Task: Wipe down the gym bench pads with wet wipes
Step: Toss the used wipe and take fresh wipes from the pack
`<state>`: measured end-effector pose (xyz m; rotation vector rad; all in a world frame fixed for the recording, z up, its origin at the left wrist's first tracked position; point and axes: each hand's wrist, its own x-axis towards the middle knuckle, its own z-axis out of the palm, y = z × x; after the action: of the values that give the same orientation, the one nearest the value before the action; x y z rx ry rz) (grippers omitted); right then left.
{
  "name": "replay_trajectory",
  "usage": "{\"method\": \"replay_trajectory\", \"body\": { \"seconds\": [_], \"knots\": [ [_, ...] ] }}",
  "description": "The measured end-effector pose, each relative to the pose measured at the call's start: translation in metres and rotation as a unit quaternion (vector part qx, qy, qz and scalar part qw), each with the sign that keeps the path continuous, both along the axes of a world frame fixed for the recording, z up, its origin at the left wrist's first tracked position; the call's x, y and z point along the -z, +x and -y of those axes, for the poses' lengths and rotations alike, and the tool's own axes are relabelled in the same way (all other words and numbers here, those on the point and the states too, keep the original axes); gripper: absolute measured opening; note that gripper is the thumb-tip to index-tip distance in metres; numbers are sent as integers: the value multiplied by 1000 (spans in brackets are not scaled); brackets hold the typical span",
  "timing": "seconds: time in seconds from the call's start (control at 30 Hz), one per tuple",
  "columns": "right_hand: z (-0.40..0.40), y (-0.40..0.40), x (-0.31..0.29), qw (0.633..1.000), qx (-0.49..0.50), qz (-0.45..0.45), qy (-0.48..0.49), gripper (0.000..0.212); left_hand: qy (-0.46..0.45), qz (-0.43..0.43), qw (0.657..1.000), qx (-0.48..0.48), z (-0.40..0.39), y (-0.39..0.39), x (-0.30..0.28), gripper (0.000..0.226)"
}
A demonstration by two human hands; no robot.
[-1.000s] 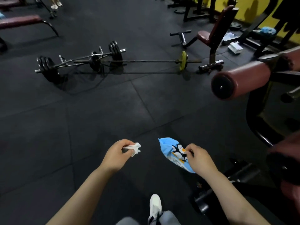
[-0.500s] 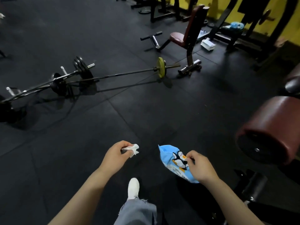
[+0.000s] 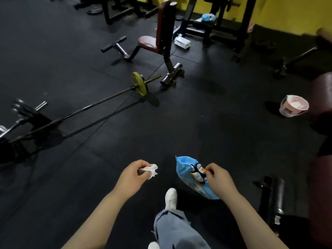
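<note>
The person stood on the dark rubber floor (image 3: 197, 123) with both hands out in front. The left hand (image 3: 132, 175) had its fingers (image 3: 141, 165) pinched together on a crumpled white wipe (image 3: 150, 170), which stuck out toward the middle. The right hand (image 3: 218, 177) had its fingers closed on the top face of a blue wipe pack (image 3: 191, 174) printed with a penguin, about where the opening flap would be — the pack hung tilted, its lower end below the wrist.

No pad was under the hands. A dark red pad (image 3: 321, 97) showed at the right edge, and just beside it a pink bin (image 3: 293, 107) sat on the floor with white scraps inside. Farther off stood an upright bench (image 3: 158, 38) with a red seat, well apart from the hands, beyond a barbell (image 3: 100, 100) lying across the floor.

The wipe in the left hand looked balled up, and whether it was fresh or spent could not be told. The step in hand was probably either readying it or getting rid of it. If it was spent, the bin was the sensible place before drawing a new one; if fresh, it should be shaken open flat so the whole sheet met the vinyl. The pack's flap was best pressed shut so the rest stayed wet — and the barbell wanted a wide step on the way to the far bench.
</note>
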<state>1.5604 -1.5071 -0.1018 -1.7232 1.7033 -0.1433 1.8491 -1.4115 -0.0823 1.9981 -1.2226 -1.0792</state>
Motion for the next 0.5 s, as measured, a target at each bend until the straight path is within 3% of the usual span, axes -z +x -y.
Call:
{"method": "replay_trajectory", "body": {
  "seconds": [0.5],
  "knots": [
    [311,11,-16,997,62,18,-30,14,-16,37,997,71,353,26,-10,16]
  ]
}}
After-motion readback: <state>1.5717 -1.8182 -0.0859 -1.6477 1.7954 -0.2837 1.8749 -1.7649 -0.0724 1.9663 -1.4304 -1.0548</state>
